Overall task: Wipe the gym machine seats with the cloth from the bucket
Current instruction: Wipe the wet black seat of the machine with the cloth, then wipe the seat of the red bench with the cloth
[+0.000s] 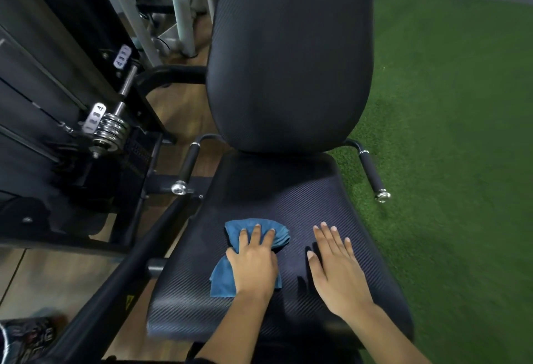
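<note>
cloth (222,278): a blue cloth lies bunched on the front left part of the seat (288,196), a wide black pad with a fine ribbed texture, seen from above. the person's left grip (253,265), a bare hand, lies palm down on top of the cloth. its fingers (256,232) are fairly straight and close together, pressing the cloth onto the seat rather than pinching it. folds of cloth stick out past the fingertips toward the back of the seat, and a flat corner shows at the wrist side.

the right grip (337,271), also a bare hand, rests flat on the bare seat just right of the cloth, not touching it. its fingers are straight and lightly spread, holding nothing. both forearms reach in over the seat's front edge.

behind the seat rises a tall black backrest (288,61) with the same ribbed surface, its rounded lower end just above the seat's rear edge. a black padded handle with a chrome end cap sticks out at each rear corner of the seat, one on the left (189,162) and one on the right (372,173).

right of the seat lies green artificial turf (447,133). left of the seat a black machine frame (115,277) runs over a wooden floor (178,110), with small chrome weight discs (111,130) on a rod farther left.
</note>
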`<state>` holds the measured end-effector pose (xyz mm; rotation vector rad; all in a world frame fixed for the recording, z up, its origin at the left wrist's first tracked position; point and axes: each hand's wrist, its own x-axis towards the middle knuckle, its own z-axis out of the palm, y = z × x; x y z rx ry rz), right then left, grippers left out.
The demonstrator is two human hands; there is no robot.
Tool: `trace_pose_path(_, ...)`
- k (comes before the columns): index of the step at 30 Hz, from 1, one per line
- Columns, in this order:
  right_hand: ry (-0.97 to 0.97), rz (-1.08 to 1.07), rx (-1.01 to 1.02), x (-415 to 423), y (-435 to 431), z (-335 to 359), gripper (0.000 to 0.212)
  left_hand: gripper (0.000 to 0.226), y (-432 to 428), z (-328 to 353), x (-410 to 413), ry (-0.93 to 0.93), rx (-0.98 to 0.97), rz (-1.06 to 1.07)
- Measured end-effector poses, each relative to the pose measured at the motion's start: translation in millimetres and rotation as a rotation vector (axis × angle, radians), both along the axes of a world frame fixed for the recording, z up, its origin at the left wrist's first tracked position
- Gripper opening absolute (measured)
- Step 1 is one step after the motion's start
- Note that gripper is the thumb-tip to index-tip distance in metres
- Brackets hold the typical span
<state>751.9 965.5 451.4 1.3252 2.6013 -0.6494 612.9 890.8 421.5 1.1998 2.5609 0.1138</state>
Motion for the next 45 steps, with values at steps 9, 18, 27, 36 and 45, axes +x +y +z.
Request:
trace_pose_path(9, 0.013, -0.014, 0.025, 0.3, -23.3, 13.0, 0.082, 0.055, -24.8, 10.3, 5.0, 0.015, 0.055, -0.021)
trace_pose_path(18, 0.048, 0.065, 0.139, 0.2, -79.8, 60.3, 0.076, 0.047, -96.6, 71.6, -0.5, 0.019, 0.170, 0.112)
trace_pose_path(27, 0.089, 0.250, 0.219, 7.8, -163.7, 100.2, 0.065, 0.046, -204.3, 125.9, 25.1, 0.201, 0.274, 0.198)
trace_pose_path(36, 0.133, 0.714, 0.163, 48.9, -231.6, 113.3, 0.071, 0.042, -313.1, 145.0, 126.4, 0.265, 0.347, 0.620)
trace_pose_path(45, 0.135, 1.181, 0.091, 85.6, -354.9, 119.9, 0.081, 0.044, -460.3, 164.0, 246.9, 0.358, 0.320, 1.133)
